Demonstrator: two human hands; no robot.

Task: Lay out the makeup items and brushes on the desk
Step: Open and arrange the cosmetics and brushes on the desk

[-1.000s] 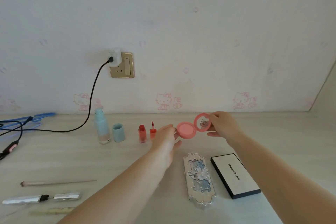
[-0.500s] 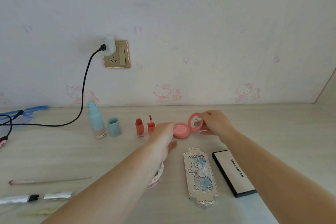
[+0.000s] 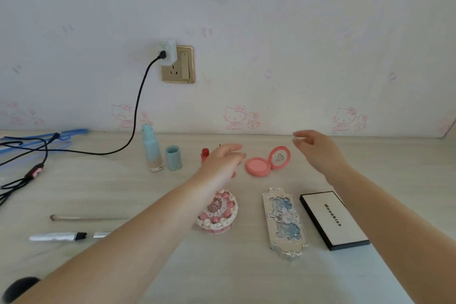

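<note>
1. We see the pink blush compact lying open near the table's back edge, lid tilted up to the right, pink powder in its pan.
2. Our left hand, grip spread and empty, hides most of the red lip tint.
3. Our right hand hovers with loose, empty fingers.
4. The ornate palette and white palette run lengthwise front to back.
5. Our left forearm cuts off the brush handles and the cake-shaped case.
</note>
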